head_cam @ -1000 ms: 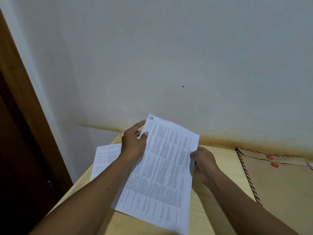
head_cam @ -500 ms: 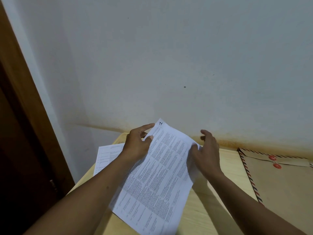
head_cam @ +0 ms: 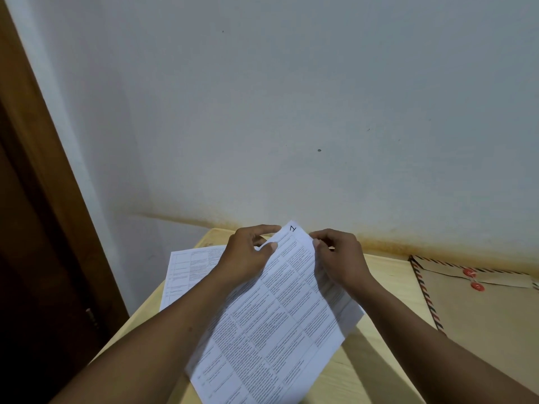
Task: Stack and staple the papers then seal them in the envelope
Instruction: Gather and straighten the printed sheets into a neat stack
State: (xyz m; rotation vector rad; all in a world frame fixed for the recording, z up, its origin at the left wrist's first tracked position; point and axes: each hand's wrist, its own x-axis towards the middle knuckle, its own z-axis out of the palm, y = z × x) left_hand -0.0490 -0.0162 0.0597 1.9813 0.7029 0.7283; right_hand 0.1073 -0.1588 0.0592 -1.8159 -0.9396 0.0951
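Right now: two hands hold printed papers up over the counter, close to its back edge by the wall.
Left hand [head_cam: 248, 258]: the thumb and fingers pinch the top edge of the papers, just beside the corner marked "1".
Right hand [head_cam: 341, 259]: the fingers are curled and pinch the right edge near the top.
Why held so: I think a grip on each side lets the hands slide the sheets until the edges match.
Papers [head_cam: 277, 322]: thin, white and bendy, full of tiny print in boxes. A second sheet peeks out on the right side, so the stack is not even yet.
Loose sheet [head_cam: 186, 269]: white and printed, it lies flat at the counter's left edge, partly under the left arm. It likely has to join the stack.
Envelope [head_cam: 481, 322]: big, brown and stiff-looking, with a striped border. It lies flat at the counter's right edge, well apart from the hands, flap folded down.
Red buttons [head_cam: 469, 272]: two small round ones on the envelope, one on the flap and one just under it.
Counter [head_cam: 388, 290]: smooth pale yellow wood.
Stapler: not in view.
Task so far: the stacking looks under way. Stapling and sealing are not done yet.
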